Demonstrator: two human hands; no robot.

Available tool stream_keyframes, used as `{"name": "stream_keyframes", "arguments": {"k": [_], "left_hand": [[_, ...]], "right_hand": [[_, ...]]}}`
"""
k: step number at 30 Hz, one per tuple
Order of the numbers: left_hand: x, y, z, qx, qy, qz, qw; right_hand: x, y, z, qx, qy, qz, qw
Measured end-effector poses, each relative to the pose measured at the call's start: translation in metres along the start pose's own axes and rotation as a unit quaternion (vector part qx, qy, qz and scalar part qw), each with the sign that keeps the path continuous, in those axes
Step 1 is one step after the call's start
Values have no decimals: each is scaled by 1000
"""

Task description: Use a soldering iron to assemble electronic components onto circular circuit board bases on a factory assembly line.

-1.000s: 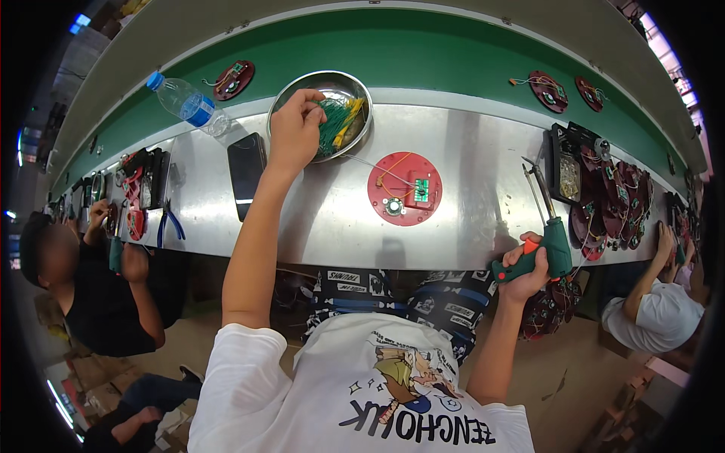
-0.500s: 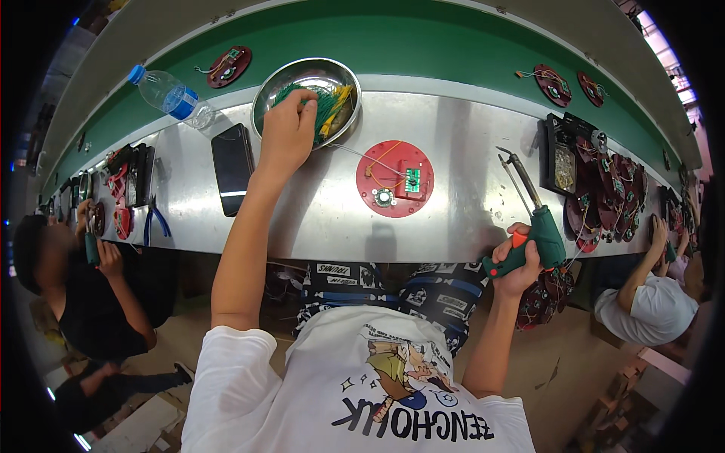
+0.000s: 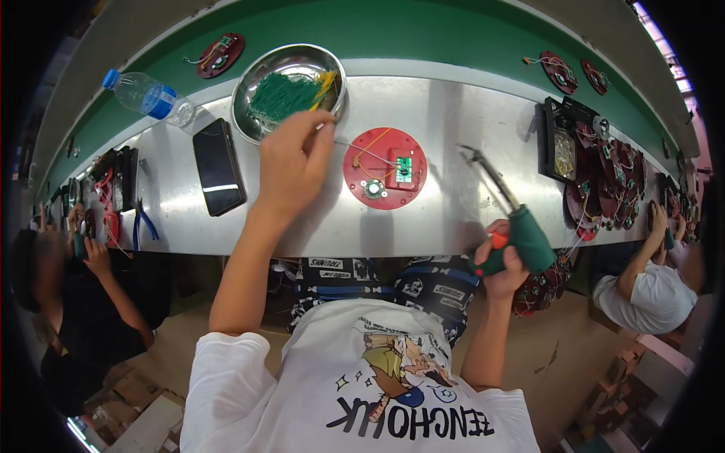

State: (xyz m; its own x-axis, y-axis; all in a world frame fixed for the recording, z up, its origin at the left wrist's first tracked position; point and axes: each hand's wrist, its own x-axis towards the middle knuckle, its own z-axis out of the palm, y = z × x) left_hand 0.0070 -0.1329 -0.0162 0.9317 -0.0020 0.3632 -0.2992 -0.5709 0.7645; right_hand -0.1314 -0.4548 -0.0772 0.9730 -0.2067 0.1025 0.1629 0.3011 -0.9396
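My left hand (image 3: 293, 162) is pinched closed just in front of a steel bowl (image 3: 240, 113). What its fingertips hold, if anything, is too small to make out. The bowl holds a heap of green wires (image 3: 283, 97) and a few yellow wires (image 3: 325, 87). My right hand (image 3: 504, 275) grips a green soldering gun (image 3: 531, 240) with a red trigger, its tip pointing up and left over the bench. Between both hands lies a round red plate (image 3: 385, 195) bearing a green circuit board (image 3: 404, 170), a small round part and thin wires; neither hand touches it.
A black phone (image 3: 218, 170) and a plastic bottle (image 3: 147, 94) are left of the bowl. Blue-handled pliers (image 3: 143, 223) lie farther left. At the right, a black case (image 3: 559, 147) adjoins piled red plates (image 3: 615, 185). Co-workers sit on both sides.
My left hand has come out of the bowl toward me and slightly right. The soldering gun in my right hand has shifted a little left, toward the red plate.
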Motion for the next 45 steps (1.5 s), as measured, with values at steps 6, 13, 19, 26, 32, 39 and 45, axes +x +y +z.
{"name": "stream_keyframes", "arguments": {"k": [6, 13, 19, 26, 32, 39, 45], "left_hand": [[-37, 7, 28, -19, -57, 90, 994], [-45, -4, 55, -23, -34, 117, 992], [-45, -4, 55, -4, -43, 116, 992], [-45, -5, 57, -4, -25, 129, 991], [-46, -9, 59, -5, -17, 155, 988], [-47, -9, 60, 21, -16, 167, 986], [-47, -9, 61, 27, -14, 168, 985]], "right_hand": [[-14, 7, 28, -126, -80, -8, 989], [-12, 3, 25, -210, -115, -10, 971], [-10, 8, 24, -286, -95, -49, 952], [-6, 1, 27, -244, -92, -18, 965], [-11, 4, 25, -191, -87, 20, 978], [-14, 10, 19, -143, -72, 14, 987], [-11, 6, 23, -146, -85, 23, 985]]}}
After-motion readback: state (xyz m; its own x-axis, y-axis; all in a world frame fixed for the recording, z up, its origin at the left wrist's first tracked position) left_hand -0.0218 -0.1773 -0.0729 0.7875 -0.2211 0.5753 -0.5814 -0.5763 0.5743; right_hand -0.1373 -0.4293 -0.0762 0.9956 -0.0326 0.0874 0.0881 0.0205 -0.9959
